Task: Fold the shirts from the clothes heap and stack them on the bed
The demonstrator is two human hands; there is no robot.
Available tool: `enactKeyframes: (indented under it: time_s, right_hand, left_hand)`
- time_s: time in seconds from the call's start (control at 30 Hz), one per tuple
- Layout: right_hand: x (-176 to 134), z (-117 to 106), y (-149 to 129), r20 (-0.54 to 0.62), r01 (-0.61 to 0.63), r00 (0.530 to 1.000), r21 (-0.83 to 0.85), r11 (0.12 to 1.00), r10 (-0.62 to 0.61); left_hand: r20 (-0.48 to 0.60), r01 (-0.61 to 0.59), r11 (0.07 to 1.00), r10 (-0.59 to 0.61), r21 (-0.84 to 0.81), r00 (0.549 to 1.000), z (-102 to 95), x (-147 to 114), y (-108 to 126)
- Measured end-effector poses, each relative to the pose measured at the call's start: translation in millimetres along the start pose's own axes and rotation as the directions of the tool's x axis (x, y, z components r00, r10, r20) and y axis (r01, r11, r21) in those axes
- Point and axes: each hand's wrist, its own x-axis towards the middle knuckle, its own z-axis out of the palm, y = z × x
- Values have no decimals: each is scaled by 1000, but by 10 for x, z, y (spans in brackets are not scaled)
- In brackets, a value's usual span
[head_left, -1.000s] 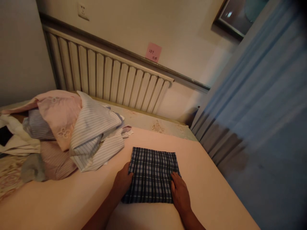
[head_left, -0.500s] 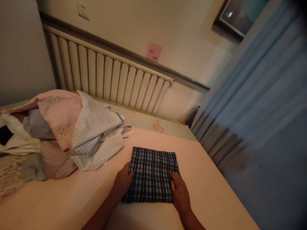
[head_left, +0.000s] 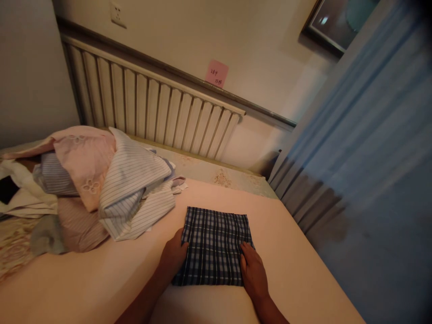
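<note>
A folded dark blue plaid cloth (head_left: 214,247) lies flat, roughly square, on the pale pink bed sheet (head_left: 303,270). My left hand (head_left: 173,252) grips its left edge, the thumb resting on top and the other fingers mostly hidden. At the right edge, my right hand (head_left: 254,270) has its fingers bent over the fabric and its thumb close beside them. The cloth shows slight ripples between the hands.
A loose heap of clothes lies at the left, with a striped shirt (head_left: 135,175) and a pink embroidered piece (head_left: 86,157). Behind the bed stands a radiator (head_left: 151,103). A blue curtain (head_left: 364,171) hangs along the right side.
</note>
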Motion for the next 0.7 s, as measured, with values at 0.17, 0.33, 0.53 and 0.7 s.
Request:
enactKeyframes:
  time_s: [0.17,0.33,0.53,0.7]
  right_hand:
    - [2,-7,-14,18,-23,1000,-11,1000,23]
    - [6,-15,-19,3,-4,1000,-2,1000,4]
    - [9,-7,-4,19,-3,1000,-11,1000,3]
    - [7,6,6,8,-3,1000,-4,1000,3]
  left_hand:
    - [7,4,1000,-4,1,1000,-16,-16,25]
    - [9,14,1000,-14,5,1000,-13,-15,17]
    - [5,-6,1000,6,0,1000,-9,-24,27]
    - [2,-17,1000,17,-12,1000,-21,-37,43]
